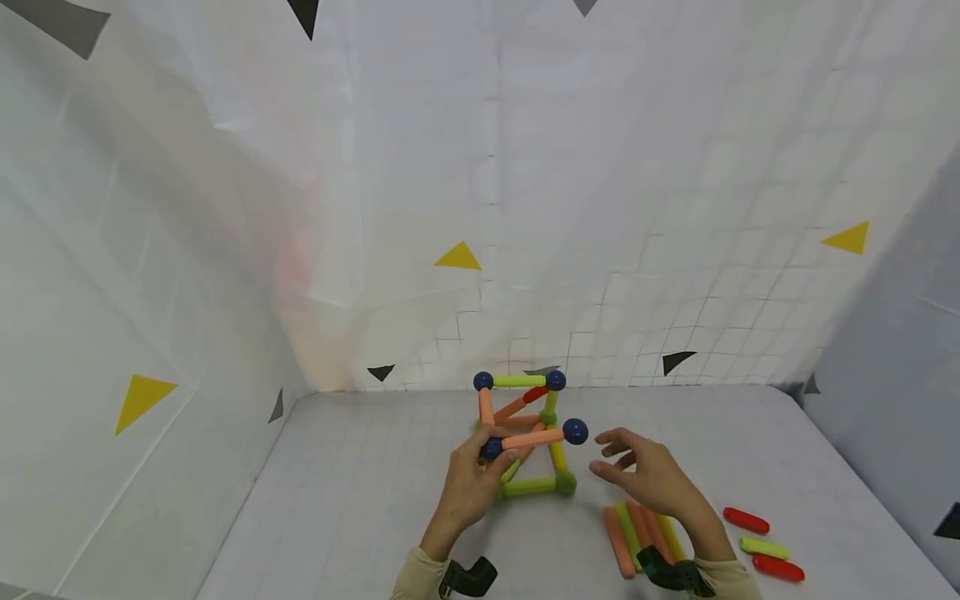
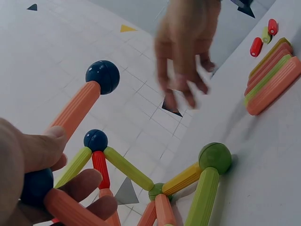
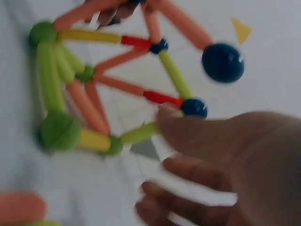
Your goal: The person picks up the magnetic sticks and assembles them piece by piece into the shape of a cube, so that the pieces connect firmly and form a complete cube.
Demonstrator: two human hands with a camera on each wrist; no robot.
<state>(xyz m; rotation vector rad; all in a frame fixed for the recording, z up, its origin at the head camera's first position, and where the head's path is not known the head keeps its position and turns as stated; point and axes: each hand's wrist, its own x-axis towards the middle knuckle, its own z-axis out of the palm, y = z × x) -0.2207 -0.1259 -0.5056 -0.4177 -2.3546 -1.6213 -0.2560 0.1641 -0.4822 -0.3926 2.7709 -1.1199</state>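
Observation:
A frame of magnetic rods and balls stands on the table, with green balls [image 1: 566, 483] low down and navy balls [image 1: 556, 381] at the top. At its near upper corner my left hand [image 1: 471, 479] grips a navy ball [image 2: 37, 186], its thumb lying along an orange rod [image 1: 532, 439]. That rod sticks out to the right and bears another navy ball [image 1: 575, 432] at its free end. My right hand [image 1: 648, 475] hovers to the right of this ball with loosely bent fingers and nothing in them; in the right wrist view the thumb [image 3: 188, 127] overlaps part of the frame.
Orange, green and yellow rods [image 1: 619, 542] lie side by side below my right hand. Farther right are two short red rods [image 1: 746, 521] and a short yellow-green rod [image 1: 764, 547]. A white sheet wall [image 1: 405, 325] with triangle marks rises behind the table.

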